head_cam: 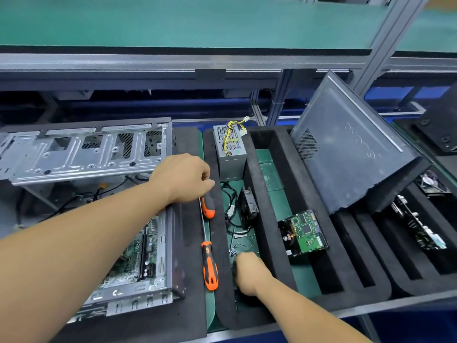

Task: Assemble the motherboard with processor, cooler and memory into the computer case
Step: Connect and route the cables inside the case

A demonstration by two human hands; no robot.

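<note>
The open computer case (pixel 170 246) lies at the left with the green motherboard (pixel 138 253) inside it; my left forearm crosses over it. The case's metal drive cage (pixel 86 152) stands swung up at the back. My left hand (pixel 183 178) is past the case's right wall, fingers curled round the top of an orange-and-black screwdriver (pixel 208 206). My right hand (pixel 249 273) reaches down into the near end of a foam tray slot (pixel 222 243). Its fingers curl on a dark part (pixel 243 299) among thin wires; the part is mostly hidden.
A second orange screwdriver (pixel 209 266) lies on the foam beside the case. The tray also holds a power supply (pixel 230 149), a black fan (pixel 248 204) and a hard drive (pixel 304 231). A grey side panel (pixel 351 149) leans at the right, above a circuit card (pixel 418 226).
</note>
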